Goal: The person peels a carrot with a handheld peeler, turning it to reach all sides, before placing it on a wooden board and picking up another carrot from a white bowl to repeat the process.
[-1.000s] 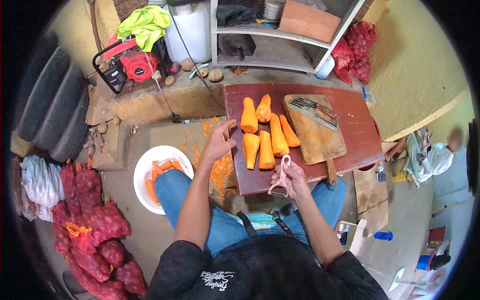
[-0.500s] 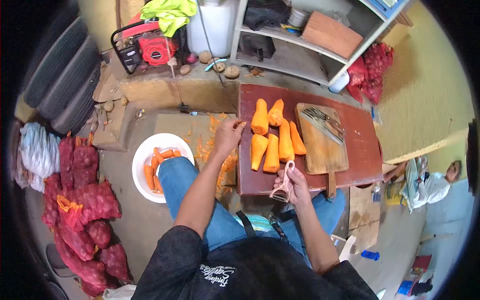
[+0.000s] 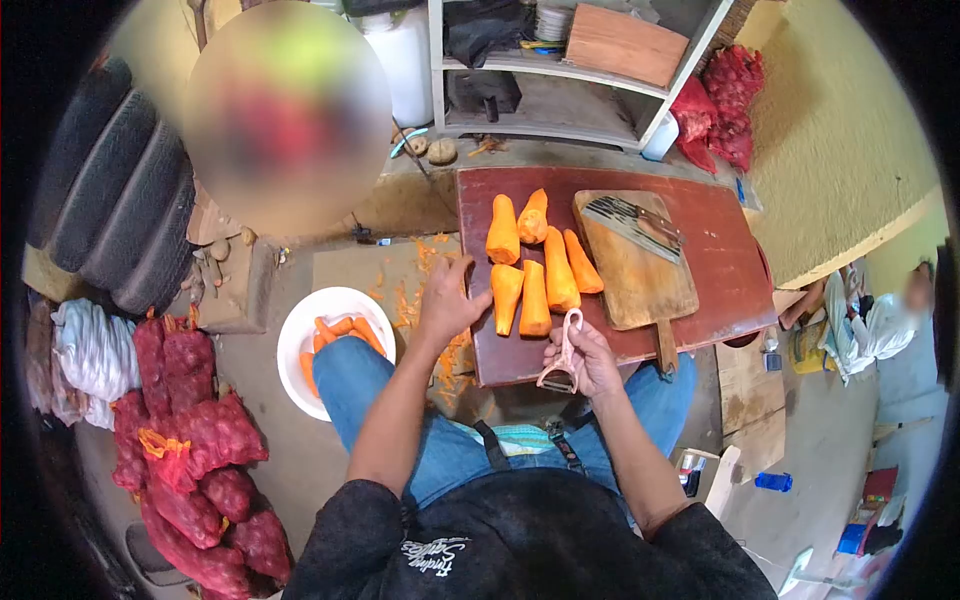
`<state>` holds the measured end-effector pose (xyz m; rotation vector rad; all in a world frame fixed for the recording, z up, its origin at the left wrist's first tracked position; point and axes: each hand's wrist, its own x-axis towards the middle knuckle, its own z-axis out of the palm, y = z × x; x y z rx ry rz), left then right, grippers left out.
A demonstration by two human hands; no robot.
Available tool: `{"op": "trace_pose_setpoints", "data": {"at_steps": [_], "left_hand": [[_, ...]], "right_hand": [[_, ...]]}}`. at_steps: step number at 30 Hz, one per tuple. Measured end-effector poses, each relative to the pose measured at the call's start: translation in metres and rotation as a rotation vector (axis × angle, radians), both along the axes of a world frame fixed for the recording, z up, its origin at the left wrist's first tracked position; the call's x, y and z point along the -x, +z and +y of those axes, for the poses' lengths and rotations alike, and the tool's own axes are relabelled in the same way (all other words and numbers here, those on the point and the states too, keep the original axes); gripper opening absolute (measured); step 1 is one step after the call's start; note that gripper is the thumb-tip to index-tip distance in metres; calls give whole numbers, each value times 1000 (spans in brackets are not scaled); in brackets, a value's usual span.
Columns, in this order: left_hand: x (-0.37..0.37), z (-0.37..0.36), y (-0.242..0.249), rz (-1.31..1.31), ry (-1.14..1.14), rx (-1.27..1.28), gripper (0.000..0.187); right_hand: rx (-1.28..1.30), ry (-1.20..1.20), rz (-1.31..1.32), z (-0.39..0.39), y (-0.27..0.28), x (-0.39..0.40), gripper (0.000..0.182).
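Table: red-brown top (image 3: 722, 240) beyond my fingers; left edge at my left hand (image 3: 447, 302), near edge under my right (image 3: 590, 362).
Left fingers: parted, curved; contact unclear.
Right fingers: closed around the peeler (image 3: 568, 350).
Carrots: six (image 3: 559, 268), between and beyond both hands.
Board: right of them (image 3: 640, 290), handle past the near edge.
Room: floor (image 3: 295, 460) left of my fingers, shelf (image 3: 550, 60) far beyond.

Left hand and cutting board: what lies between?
Six carrots, grouped on the red table, lie between the left hand and the cutting board, seen in the head view.
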<state>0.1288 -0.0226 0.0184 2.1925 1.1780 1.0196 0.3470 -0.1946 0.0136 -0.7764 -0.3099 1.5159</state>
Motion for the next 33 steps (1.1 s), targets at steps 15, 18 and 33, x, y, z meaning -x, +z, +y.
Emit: {"op": "trace_pose_setpoints", "data": {"at_steps": [15,18,33], "left_hand": [[29,25,-38,-156,140,315,42],[41,29,-50,27,49,-11,46],[277,57,-40,-698,492,544,52]], "right_hand": [[-12,3,-13,-2,-3,0,18],[-29,29,-6,1,-5,-3,23],[-13,107,42,8,2,-1,18]]}}
